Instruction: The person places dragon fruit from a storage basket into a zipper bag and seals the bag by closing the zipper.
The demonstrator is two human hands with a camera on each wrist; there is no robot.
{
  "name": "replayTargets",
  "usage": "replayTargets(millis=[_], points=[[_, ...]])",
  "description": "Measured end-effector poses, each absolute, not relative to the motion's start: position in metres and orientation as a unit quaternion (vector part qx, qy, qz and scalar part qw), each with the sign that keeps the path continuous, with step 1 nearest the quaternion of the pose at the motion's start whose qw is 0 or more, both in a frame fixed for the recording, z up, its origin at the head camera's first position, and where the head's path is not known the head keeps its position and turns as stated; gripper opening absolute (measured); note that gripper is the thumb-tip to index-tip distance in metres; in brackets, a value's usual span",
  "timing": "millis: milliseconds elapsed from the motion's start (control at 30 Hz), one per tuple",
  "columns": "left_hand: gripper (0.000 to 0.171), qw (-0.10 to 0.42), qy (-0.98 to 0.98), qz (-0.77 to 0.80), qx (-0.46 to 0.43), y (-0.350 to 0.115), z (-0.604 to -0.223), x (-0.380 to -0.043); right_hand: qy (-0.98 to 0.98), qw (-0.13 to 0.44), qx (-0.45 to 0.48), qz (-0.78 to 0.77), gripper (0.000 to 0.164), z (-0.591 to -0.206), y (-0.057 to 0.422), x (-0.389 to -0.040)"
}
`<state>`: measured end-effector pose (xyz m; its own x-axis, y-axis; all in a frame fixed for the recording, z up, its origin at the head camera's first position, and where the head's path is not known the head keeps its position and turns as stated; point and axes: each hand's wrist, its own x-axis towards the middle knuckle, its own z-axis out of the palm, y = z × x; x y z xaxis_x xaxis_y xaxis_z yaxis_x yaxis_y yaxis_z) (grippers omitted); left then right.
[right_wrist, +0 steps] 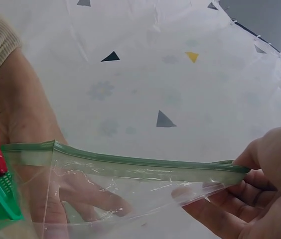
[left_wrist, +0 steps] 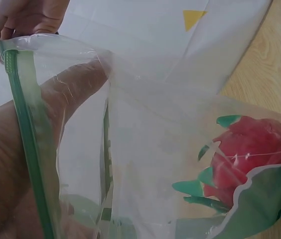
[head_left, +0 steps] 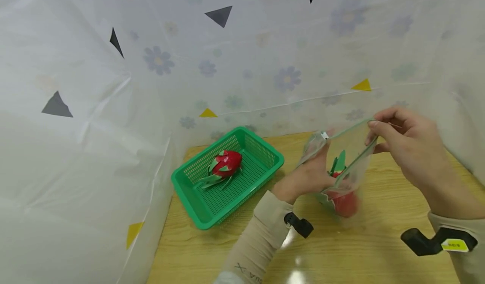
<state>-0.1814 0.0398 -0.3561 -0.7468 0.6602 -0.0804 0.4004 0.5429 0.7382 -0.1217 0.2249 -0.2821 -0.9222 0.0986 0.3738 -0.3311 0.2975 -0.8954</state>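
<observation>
A clear zip bag point(head_left: 352, 132) with a green zip edge stands spread at its mouth on the right side of the table. At the bag's right corner, my right hand point(head_left: 411, 145) pinches the rim between thumb and fingers. My left hand point(head_left: 308, 174) reaches inside the mouth; through the plastic in the right wrist view its fingers point(right_wrist: 98, 196) look extended and hold nothing visible. Low in the bag lies a red dragon fruit point(left_wrist: 252, 149) with green leafy tips, partly covered by the bag's green-printed part in the left wrist view.
Left of the bag sits a green perforated basket point(head_left: 250, 178), holding another red dragon fruit point(head_left: 229, 162). Both stand on a wooden table point(head_left: 333, 254). A whitish plastic curtain point(head_left: 257, 65) with flowers and triangles hangs behind and along the sides.
</observation>
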Motion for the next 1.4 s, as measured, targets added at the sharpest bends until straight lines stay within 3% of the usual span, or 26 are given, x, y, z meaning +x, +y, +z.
replayTargets(millis=[100,333,633,733,867,967,1067,1233,1400], points=[[0.112,0.211,0.846,0.386,0.3,0.038,-0.361,-0.182,-0.812,0.17,0.064,0.555,0.013,-0.285,0.221,-0.124],[0.11,0.194,0.857,0.347,0.328,0.02,-0.374,-0.187,-0.813,0.133,0.068,0.562,0.014,-0.295,0.211,-0.129],[0.106,0.235,0.884,0.246,0.322,-0.014,-0.375,-0.191,-0.809,0.02,0.114,0.577,0.022,-0.32,0.209,-0.135],[0.096,0.242,0.888,0.233,0.314,-0.023,-0.374,-0.192,-0.796,0.004,0.113,0.594,0.023,-0.33,0.207,-0.136],[0.067,0.269,0.874,0.252,0.315,-0.039,-0.368,-0.191,-0.78,0.0,0.122,0.614,0.021,-0.337,0.204,-0.136],[0.055,0.284,0.855,0.285,0.326,-0.05,-0.361,-0.19,-0.767,-0.003,0.13,0.629,0.02,-0.339,0.204,-0.137],[0.05,0.272,0.843,0.329,0.329,-0.062,-0.354,-0.187,-0.755,-0.005,0.135,0.641,0.018,-0.34,0.203,-0.137],[0.04,0.201,0.831,0.409,0.319,-0.086,-0.353,-0.186,-0.745,-0.007,0.138,0.652,0.017,-0.341,0.202,-0.137],[0.032,0.161,0.772,0.549,0.276,-0.111,-0.355,-0.188,-0.726,-0.012,0.142,0.672,0.016,-0.342,0.202,-0.137]])
